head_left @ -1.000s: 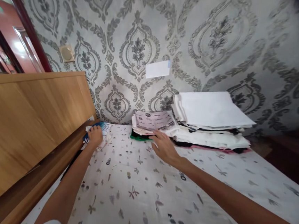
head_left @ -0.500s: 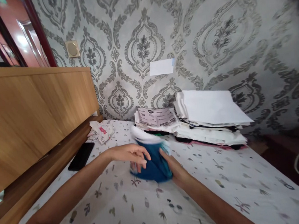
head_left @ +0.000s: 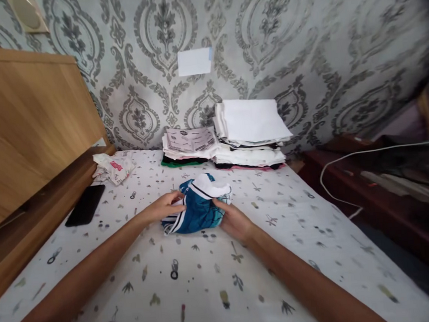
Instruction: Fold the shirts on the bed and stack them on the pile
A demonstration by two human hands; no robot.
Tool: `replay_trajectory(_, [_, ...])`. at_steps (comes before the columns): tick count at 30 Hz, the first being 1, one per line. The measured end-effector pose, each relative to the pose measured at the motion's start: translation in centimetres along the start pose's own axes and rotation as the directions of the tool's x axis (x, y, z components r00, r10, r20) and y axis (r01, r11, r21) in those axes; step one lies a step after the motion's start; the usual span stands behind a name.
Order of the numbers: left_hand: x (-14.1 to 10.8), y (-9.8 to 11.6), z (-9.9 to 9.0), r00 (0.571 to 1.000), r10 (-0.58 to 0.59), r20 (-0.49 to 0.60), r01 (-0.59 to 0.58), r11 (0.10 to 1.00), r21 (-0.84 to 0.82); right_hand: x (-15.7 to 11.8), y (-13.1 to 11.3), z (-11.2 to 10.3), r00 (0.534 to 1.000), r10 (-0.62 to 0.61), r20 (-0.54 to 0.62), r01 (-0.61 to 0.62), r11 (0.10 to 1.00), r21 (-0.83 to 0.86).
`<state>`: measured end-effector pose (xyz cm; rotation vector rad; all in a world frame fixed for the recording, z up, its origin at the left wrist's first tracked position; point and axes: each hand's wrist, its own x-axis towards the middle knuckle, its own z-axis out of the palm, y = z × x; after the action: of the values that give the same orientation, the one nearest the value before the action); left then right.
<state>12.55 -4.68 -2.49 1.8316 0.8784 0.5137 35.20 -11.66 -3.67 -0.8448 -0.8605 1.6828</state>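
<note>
A bunched blue garment (head_left: pixel 200 212) with white and dark-striped bands is held just above or on the patterned white sheet (head_left: pixel 195 288), in the middle of the view. On its left side, my left hand (head_left: pixel 165 205) grips the cloth, thumb and fingers around the striped edge. My right hand (head_left: pixel 235 220) holds the right side, its thumb on top and the other fingers partly hidden beneath the cloth.
Folded clothes in two stacks (head_left: pixel 188 142) (head_left: pixel 254 122) lie by the wall. At the left are a black phone (head_left: pixel 85 206), a crumpled white bag (head_left: pixel 113 168) and a wooden panel (head_left: pixel 35 126). A white cable (head_left: pixel 327 166) hangs at the right.
The view has turned right and down. My left hand, earlier with fingers loosely apart over the garment, now grips its left edge. The cloth is less blurred and its striped bands show.
</note>
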Motion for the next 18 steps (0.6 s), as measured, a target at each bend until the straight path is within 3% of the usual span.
replay_trajectory(4, [-1.6,2.1,0.6,0.998,0.02,0.059,-0.024,0.998,0.052,-4.3,-1.7,-2.6,0.991,-0.056,0.123,0.081,0.974,-0.211])
replay_trajectory(8, [-5.0,3.7,-0.4,0.983,0.027,0.183,-0.042,0.996,0.08,-9.5,-4.1,-6.3,0.955,0.117,0.273,0.026,0.882,-0.47])
replay_trajectory(9, [-5.9,3.8,-0.6,0.98,0.028,0.197,-0.048,0.994,0.096,-10.5,-4.5,-6.9,0.954,0.151,0.26,0.009,0.85,-0.526])
replay_trajectory(11, [-7.3,3.8,-0.8,0.977,0.031,0.21,-0.057,0.991,0.122,-12.0,-5.0,-7.4,0.985,0.116,0.129,-0.007,0.771,-0.637])
replay_trajectory(13, [-8.3,3.6,-0.5,0.98,0.019,0.199,-0.047,0.989,0.138,-12.3,-4.9,-7.0,0.998,-0.06,-0.016,0.027,0.653,-0.757])
replay_trajectory(14, [-8.6,3.6,-0.3,0.984,0.009,0.175,-0.034,0.989,0.141,-12.2,-4.7,-6.5,0.987,-0.158,-0.031,0.067,0.574,-0.816])
replay_trajectory(16, [-8.8,3.5,0.3,0.995,-0.006,0.098,-0.009,0.989,0.145,-11.2,-4.0,-5.1,0.958,-0.281,0.058,0.168,0.385,-0.907])
replay_trajectory(18, [-8.7,3.7,0.7,1.0,0.003,0.011,-0.005,0.987,0.159,-9.7,-3.2,-3.7,0.946,-0.267,0.185,0.242,0.197,-0.95])
